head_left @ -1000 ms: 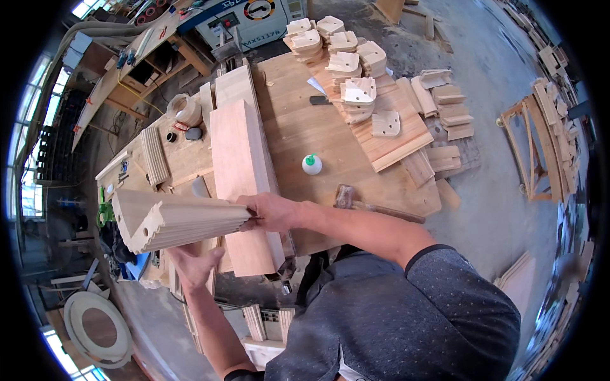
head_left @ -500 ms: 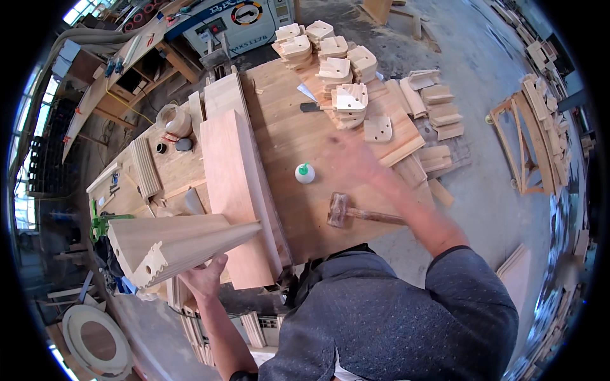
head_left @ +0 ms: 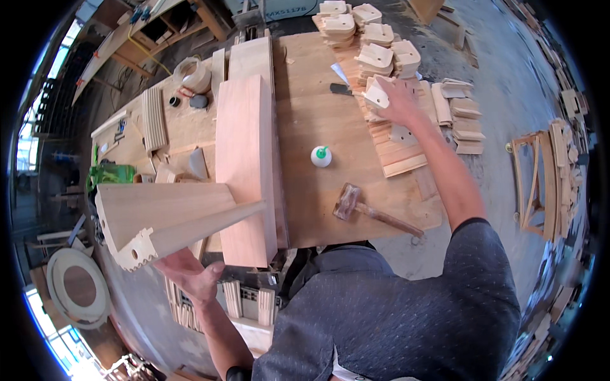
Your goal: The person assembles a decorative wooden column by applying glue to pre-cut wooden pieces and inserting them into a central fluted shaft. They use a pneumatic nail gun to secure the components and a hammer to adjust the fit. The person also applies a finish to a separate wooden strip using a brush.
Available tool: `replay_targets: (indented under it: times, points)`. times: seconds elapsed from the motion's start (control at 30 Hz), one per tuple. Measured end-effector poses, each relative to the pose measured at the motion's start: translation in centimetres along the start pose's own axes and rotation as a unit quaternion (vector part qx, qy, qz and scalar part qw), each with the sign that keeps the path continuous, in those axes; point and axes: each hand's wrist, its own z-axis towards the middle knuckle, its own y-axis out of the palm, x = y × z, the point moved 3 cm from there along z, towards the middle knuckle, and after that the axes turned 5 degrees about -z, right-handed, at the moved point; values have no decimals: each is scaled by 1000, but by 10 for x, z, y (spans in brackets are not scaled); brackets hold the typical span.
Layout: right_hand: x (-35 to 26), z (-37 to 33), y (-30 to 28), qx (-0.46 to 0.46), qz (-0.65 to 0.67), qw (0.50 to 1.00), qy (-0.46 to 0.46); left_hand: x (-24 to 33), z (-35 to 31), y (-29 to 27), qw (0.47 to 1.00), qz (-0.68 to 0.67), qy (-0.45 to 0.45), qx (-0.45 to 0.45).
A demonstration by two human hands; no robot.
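Note:
My left hand [head_left: 194, 274] is palm up under a V-shaped pair of joined boards [head_left: 168, 213] with a fluted, drilled end, supporting it from below. Its thumb stands away from the wood and its fingers are partly hidden. The boards' narrow end lies over a thick pale plank [head_left: 240, 159] on the bench. At the far right, my right hand [head_left: 401, 101] grips a pale corner block with drilled holes [head_left: 376, 94], at the near end of the stacked blocks. A wooden mallet [head_left: 348, 202] and a white bottle with a green cap [head_left: 321, 156] lie between my arms.
Stacks of similar corner blocks [head_left: 375, 58] stand on a board [head_left: 403, 162] at the bench's far right. Moulded offcuts [head_left: 467, 120] lie beyond it. A fluted strip [head_left: 154, 119], a plastic tub [head_left: 192, 75] and a green container [head_left: 113, 173] are to the left.
My right hand has reached farther away and taken hold of a corner block. My left hand still supports the joined boards, its thumb now off the wood. The view has shifted.

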Motion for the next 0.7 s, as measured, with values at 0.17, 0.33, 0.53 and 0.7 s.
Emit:
replay_targets:
  times: [0.17, 0.33, 0.53, 0.7]
  points:
    - [-71, -93, 24, -42, 9, 998, -40, 1, -6, 12, 999, 23, 26, 13]
    - [-99, -119, 58, -44, -33, 998, -34, 26, 19, 30, 991, 45, 113, 60]
    - [-155, -84, 84, -78, 64, 991, -85, 55, 49, 31, 991, -60, 74, 92]
    - [-160, -74, 117, -77, 159, 984, -16, 42, 61, 27, 993, -108, 31, 23]
